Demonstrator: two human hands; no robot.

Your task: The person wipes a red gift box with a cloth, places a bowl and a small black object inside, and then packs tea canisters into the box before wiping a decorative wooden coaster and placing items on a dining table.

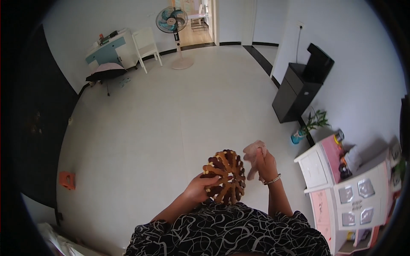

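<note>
Near the bottom middle of the head view, my left hand grips the left edge of a round openwork piece of brown and tan rods with pale beads, which looks like a woven wooden basket or trivet. Its open, spoked face is tilted towards the right. My right hand, with a bracelet at the wrist, holds a crumpled pinkish cloth. The cloth hangs just right of the round piece, with a small gap between them. Both hands are in front of my black patterned shirt.
Pale tiled floor lies ahead. A pink and white cabinet, a potted plant and a black cabinet stand right. Farther off are a pedestal fan, a white chair and an open umbrella. An orange stool stands left.
</note>
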